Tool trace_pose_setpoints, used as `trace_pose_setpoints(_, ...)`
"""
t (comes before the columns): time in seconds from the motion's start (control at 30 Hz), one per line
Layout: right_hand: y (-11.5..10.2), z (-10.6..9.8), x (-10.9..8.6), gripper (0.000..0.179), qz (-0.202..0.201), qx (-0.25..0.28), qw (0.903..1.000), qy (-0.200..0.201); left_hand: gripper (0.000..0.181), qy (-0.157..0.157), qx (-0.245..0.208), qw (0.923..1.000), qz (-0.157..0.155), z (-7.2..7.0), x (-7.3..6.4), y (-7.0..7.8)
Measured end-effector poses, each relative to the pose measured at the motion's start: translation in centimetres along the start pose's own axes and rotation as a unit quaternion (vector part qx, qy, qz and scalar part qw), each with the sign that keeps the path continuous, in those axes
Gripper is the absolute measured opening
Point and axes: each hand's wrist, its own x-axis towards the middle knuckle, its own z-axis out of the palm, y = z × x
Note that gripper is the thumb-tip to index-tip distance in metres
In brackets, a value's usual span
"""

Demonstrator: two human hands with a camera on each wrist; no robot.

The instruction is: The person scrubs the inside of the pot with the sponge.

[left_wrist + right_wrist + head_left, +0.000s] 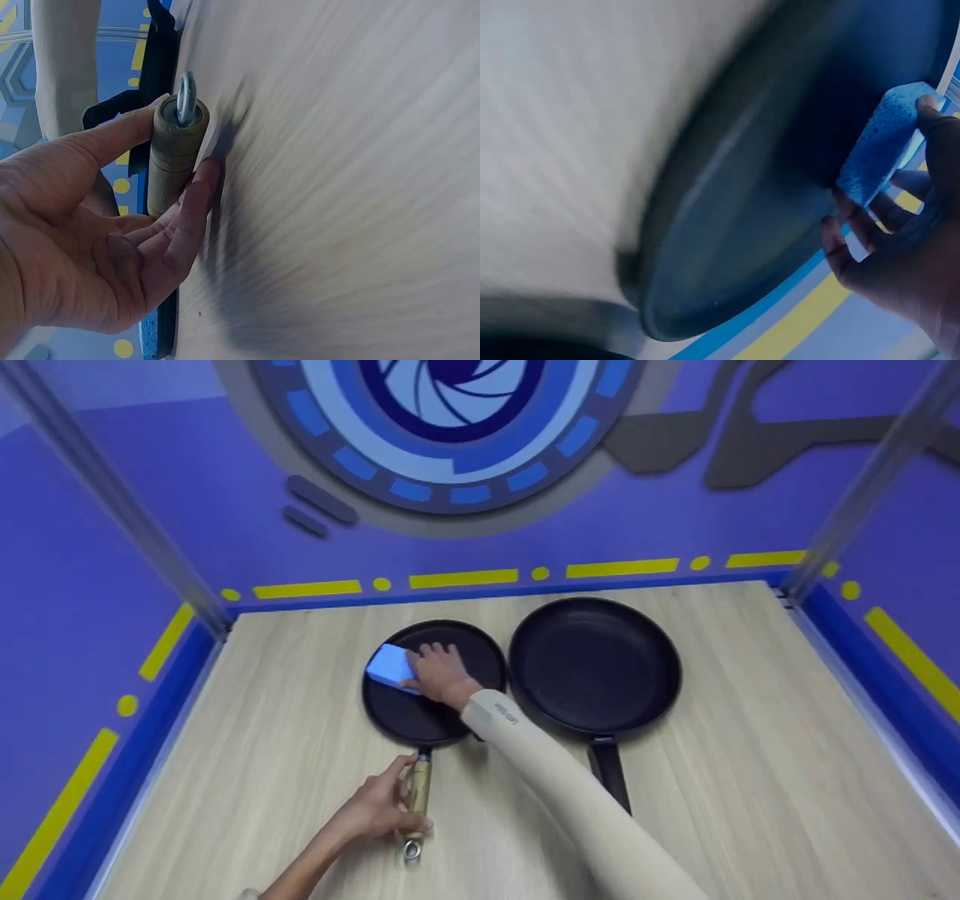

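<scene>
A flat black frying pan (442,727) lies on the wooden table, its wood-coloured handle (421,791) toward the person. My left hand (379,808) grips that handle from the left, thumb and fingers on either side, near the metal hanging ring (187,97) at its end. Over the pan's surface, my right hand (441,673) holds a blue sponge (391,666) between thumb and fingers. In the right wrist view the sponge (885,142) sits against the inside of the pan (727,217), its pores visible. The right forearm crosses above the table in a light sleeve.
A larger, deeper black frying pan (596,667) stands close at the right, its black handle (611,776) partly covered by the right sleeve (570,787). Blue-purple panels (187,487) with yellow markings enclose the wooden table (750,750) at the back and sides.
</scene>
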Motion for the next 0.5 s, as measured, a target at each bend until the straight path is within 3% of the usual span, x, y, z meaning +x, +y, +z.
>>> trace_pose_setpoints(0.13,-0.7,-0.4,0.7,0.069,0.028,-0.006,0.9996,-0.005,0.092,0.009,-0.003,0.9998,-0.018,-0.1,-0.6,-0.1)
trace_pose_setpoints(0.3,1.3,-0.2,0.6,0.072,0.102,-0.035,0.9942,-0.003,0.091,0.004,0.011,0.9997,-0.020,0.4,-0.1,0.4)
trace_pose_setpoints(0.5,2.7,-0.6,0.3,0.071,0.125,-0.106,0.9864,-0.012,0.092,0.008,0.038,0.9992,-0.012,0.3,-0.1,0.5)
